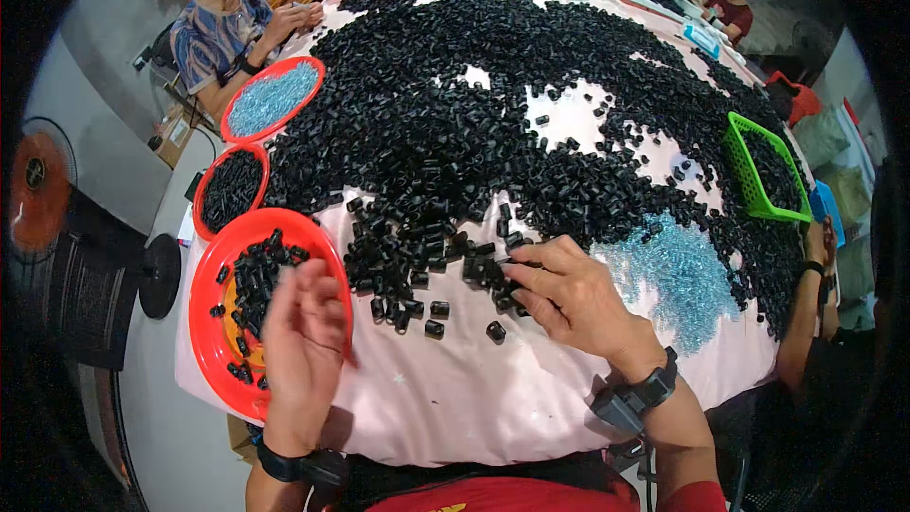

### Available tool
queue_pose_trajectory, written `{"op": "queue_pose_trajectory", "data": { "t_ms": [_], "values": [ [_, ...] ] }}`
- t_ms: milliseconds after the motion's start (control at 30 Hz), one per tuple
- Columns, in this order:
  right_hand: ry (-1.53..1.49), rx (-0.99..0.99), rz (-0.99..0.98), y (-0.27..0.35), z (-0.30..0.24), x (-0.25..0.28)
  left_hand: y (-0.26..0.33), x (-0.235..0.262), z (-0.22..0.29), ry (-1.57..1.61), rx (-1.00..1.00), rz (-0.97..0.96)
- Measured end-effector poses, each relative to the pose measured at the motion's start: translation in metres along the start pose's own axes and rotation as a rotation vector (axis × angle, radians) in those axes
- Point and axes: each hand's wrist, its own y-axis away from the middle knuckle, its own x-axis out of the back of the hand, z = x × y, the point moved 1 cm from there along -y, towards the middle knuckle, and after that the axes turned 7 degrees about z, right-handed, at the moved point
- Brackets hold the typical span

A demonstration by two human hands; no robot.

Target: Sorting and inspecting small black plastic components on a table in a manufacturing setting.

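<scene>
Raking at the near fringe of the heap of small black plastic tubes (445, 133), the right hand (569, 299) lies flat, fingers spread and curled over a few pieces, nothing pinched that I can see; smaller pulls would likely scatter less. The left hand (303, 332) hovers half-open, edge-on, over the glossy red round tray (204, 322) at the table's near left edge; whether it holds anything I cannot tell. Pale pink cloth (455, 389), matte, covers the table

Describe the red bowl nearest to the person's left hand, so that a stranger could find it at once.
On the pink-covered table, look at its near left edge, beside the left hand. The red bowl there holds few black pieces. The other red bowls lie farther away, filled with black or pale blue pieces.
</scene>
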Motion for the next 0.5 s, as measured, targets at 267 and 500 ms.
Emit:
{"op": "queue_pose_trajectory", "data": {
  "t_ms": [267,500],
  "values": [
    [0.209,-0.157,0.17,0.004,0.02,0.015,-0.001,-0.099,-0.067,-0.848,-0.286,-0.548],
    [0.106,-0.091,0.02,0.007,0.021,0.011,-0.053,-0.165,-0.109,-1.273,-1.353,-0.862]
  ]
}}
